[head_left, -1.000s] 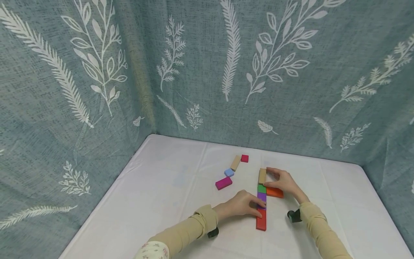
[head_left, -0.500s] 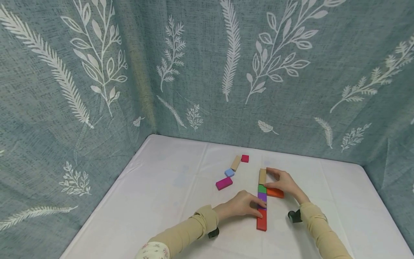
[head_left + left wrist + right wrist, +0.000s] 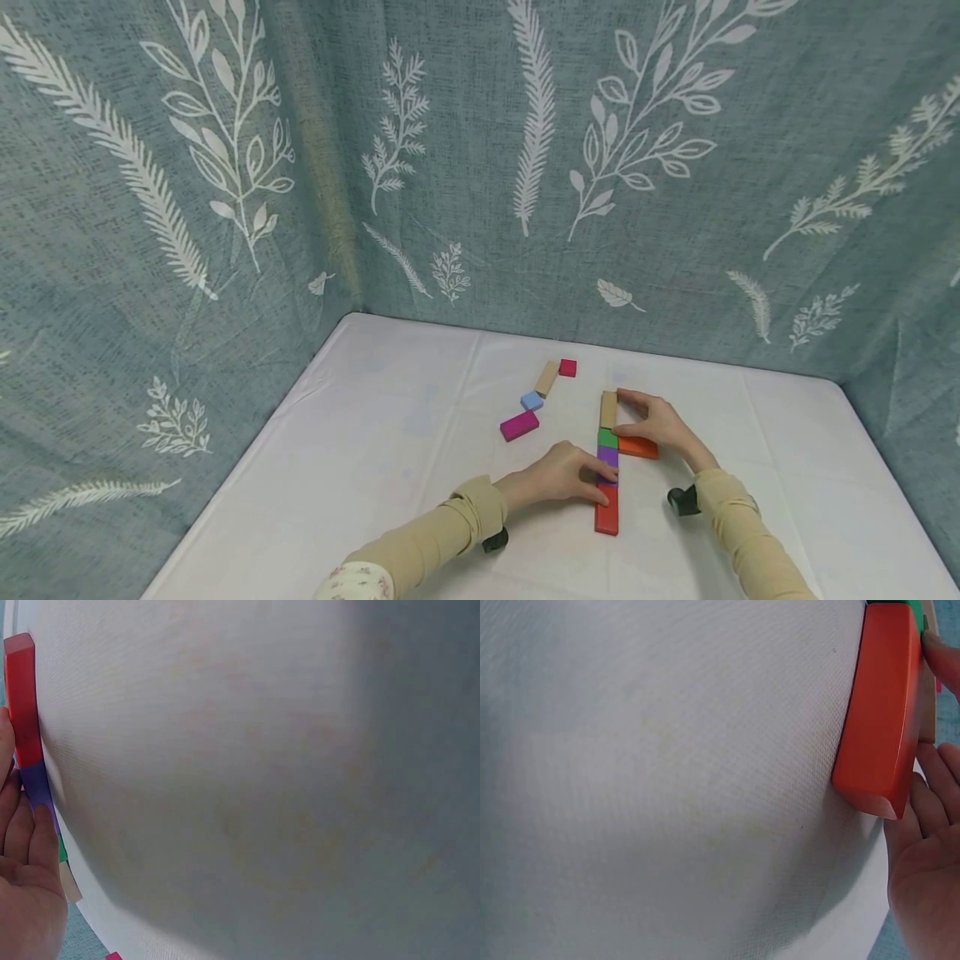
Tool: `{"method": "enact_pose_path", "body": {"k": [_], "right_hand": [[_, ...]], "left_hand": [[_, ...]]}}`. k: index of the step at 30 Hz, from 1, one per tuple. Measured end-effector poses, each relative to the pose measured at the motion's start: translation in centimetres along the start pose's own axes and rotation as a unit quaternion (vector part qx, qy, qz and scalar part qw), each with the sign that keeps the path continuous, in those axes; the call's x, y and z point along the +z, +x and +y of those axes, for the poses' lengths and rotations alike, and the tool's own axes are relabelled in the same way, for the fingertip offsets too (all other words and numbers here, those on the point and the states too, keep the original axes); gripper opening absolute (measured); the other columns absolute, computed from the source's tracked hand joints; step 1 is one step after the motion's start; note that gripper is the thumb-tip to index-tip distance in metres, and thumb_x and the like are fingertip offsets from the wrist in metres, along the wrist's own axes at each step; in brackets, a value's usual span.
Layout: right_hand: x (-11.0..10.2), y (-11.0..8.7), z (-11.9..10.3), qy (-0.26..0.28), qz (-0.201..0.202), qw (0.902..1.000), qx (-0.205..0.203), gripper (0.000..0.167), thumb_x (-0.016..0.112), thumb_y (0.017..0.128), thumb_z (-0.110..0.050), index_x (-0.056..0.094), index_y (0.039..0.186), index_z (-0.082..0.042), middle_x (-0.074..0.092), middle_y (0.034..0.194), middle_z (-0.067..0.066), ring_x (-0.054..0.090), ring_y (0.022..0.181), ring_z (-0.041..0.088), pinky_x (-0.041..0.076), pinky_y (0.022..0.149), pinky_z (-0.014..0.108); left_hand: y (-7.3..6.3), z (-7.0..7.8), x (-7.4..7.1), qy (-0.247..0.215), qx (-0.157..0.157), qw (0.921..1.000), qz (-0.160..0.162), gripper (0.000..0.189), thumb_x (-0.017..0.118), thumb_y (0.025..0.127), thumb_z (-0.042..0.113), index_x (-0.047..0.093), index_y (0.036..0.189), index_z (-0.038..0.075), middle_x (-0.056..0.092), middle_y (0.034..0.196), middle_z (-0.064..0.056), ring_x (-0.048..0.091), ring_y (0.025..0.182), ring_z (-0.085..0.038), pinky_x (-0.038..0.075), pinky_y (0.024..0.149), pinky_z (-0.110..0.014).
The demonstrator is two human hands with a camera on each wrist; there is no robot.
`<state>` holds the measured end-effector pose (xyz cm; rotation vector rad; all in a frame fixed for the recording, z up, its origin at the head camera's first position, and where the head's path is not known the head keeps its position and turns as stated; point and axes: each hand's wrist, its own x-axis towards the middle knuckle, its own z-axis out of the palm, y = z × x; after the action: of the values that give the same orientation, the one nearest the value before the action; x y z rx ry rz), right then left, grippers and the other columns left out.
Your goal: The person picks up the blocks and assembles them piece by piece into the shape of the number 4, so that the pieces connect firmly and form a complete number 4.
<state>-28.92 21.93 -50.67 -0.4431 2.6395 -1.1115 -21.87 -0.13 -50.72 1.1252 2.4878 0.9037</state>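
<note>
In the head view, a line of toy blocks runs away from the person: a red block, a purple block, a green block and a plain wooden block. An orange-red block sticks out to the right beside the green one. My left hand grips around the purple block, its thumb on the red block's near edge. The right hand holds the wooden block, with thumb and fingertips at its right side. The right wrist view shows the orange-red block close beside that hand's palm.
Left of the line lie a magenta block, a light blue block, another wooden block and a small crimson block. A white cloth covers the table. Patterned blue-green curtains hang behind and to the left.
</note>
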Motion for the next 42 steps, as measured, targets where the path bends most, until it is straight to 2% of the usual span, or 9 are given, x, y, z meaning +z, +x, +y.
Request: {"method": "enact_pose_path", "body": {"k": [9,16,23,31,42], "right_hand": [[-0.1,-0.1,-0.1,0.005,-0.005,1.0000,-0.003,0.073,0.075,0.080,-0.026,0.043,0.139,0.003,0.044,0.143,0.025,0.037,0.135,0.042,0.035,0.108,0.053],[-0.2,0.0,-0.1,0.019,-0.016,0.9997,0.008,0.075,0.076,0.080,-0.026,0.041,0.140,0.003,0.042,0.144,0.025,0.034,0.136,0.043,0.032,0.109,0.054],[-0.2,-0.1,-0.2,0.008,-0.019,0.9998,0.008,0.075,0.074,0.081,-0.029,0.041,0.141,0.002,0.041,0.145,0.024,0.034,0.136,0.043,0.033,0.108,0.055],[-0.5,-0.5,-0.6,0.013,0.005,0.9999,0.007,0.070,0.072,0.084,-0.026,0.041,0.141,0.000,0.042,0.145,0.022,0.036,0.135,0.042,0.034,0.108,0.054],[-1.8,-0.9,-1.7,0.060,0.041,0.9968,-0.033,0.064,0.069,0.087,-0.024,0.044,0.139,0.002,0.046,0.142,0.022,0.043,0.132,0.039,0.037,0.106,0.048]], "left_hand": [[-0.1,0.1,0.0,-0.003,-0.005,1.0000,-0.002,0.034,0.074,0.082,0.029,0.070,0.115,0.020,0.068,0.118,0.010,0.059,0.113,-0.001,0.043,0.091,-0.011],[0.0,0.1,0.0,0.009,0.007,0.9999,0.008,0.034,0.075,0.080,0.030,0.072,0.112,0.020,0.069,0.116,0.009,0.059,0.110,0.001,0.043,0.090,-0.010],[0.0,0.0,0.1,0.003,-0.002,1.0000,0.004,0.034,0.075,0.080,0.030,0.071,0.113,0.021,0.069,0.116,0.010,0.059,0.107,0.001,0.043,0.087,-0.009],[0.0,0.0,0.1,-0.001,-0.006,1.0000,0.003,0.035,0.075,0.080,0.029,0.071,0.114,0.021,0.069,0.116,0.010,0.060,0.105,0.001,0.043,0.086,-0.009],[0.0,0.2,0.1,-0.013,-0.013,0.9998,0.004,0.036,0.075,0.080,0.028,0.070,0.115,0.020,0.069,0.115,0.009,0.060,0.104,0.000,0.044,0.085,-0.010]]}}
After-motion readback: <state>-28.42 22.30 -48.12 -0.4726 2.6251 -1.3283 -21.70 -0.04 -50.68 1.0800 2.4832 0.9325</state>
